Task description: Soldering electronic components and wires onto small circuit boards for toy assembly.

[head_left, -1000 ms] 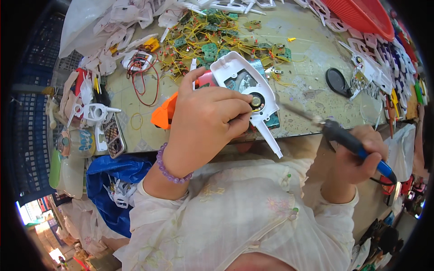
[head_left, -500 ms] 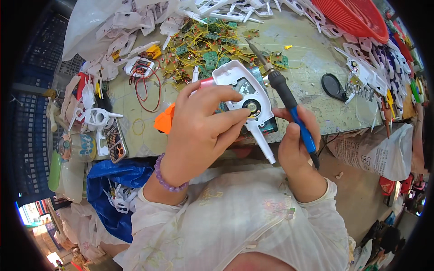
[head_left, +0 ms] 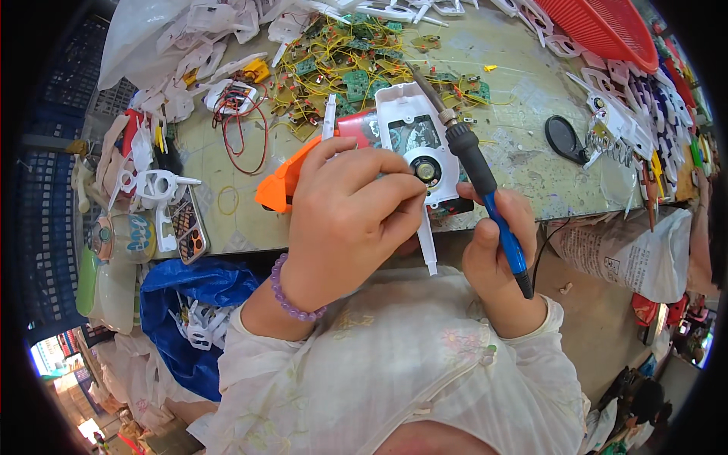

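A white plastic housing [head_left: 447,160] lies tilted up at the bench's front edge, its hollow side facing me and its narrow handle [head_left: 427,246] pointing toward me. Set in it is a round black speaker [head_left: 427,171] with a pale centre. My left hand [head_left: 356,199] is closed, thumb and forefinger pinched at the speaker's near left rim; anything between them is too small to make out. My right hand [head_left: 500,231] grips a blue-handled soldering iron [head_left: 474,155], its tip pointing up and away over the housing's far right corner, with some fingers behind the housing's right side.
Green circuit boards with yellow wires [head_left: 356,76] are heaped beyond the housing. Left of it lie an orange tool [head_left: 287,180] and a red-wired white device [head_left: 231,98]. A black oval cover [head_left: 563,139], a red basket [head_left: 603,30] and white plastic parts [head_left: 618,121] are rightward.
The housing has turned so its handle points more directly toward me. My left fingers, spread over the speaker before, have drawn together into a pinch at its rim. The soldering iron has shifted slightly.
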{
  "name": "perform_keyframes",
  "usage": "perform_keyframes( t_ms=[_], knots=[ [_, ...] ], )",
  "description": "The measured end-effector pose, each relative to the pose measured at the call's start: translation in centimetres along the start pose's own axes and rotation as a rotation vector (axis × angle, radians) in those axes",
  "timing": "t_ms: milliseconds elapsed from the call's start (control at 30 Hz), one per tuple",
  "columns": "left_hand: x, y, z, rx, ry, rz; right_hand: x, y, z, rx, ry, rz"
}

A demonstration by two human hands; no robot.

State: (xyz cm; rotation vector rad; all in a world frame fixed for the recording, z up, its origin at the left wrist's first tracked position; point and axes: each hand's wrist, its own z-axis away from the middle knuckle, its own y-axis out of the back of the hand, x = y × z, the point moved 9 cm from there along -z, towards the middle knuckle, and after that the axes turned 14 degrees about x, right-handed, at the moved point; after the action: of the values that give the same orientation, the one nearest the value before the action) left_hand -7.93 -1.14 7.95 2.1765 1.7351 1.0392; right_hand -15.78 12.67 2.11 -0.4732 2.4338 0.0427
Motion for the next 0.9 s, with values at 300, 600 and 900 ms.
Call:
perform_keyframes(
  t_ms=[300, 600, 900],
  knots=[
    [-0.2, -1.2, 0.5, -0.056, 0.090, -0.072, 0.1, 1.9, -0.7, 0.051, -0.034, -0.022],
    [-0.4, -1.2, 0.6, -0.050, 0.102, -0.078, -3.5, 6.4, -5.0, 0.043, -0.082, -0.141],
    [0.0, -1.4, 0.2, -0.063, 0.070, -0.107, -3.6, 5.8, -5.1, 0.008, -0.027, -0.082]
  ],
)
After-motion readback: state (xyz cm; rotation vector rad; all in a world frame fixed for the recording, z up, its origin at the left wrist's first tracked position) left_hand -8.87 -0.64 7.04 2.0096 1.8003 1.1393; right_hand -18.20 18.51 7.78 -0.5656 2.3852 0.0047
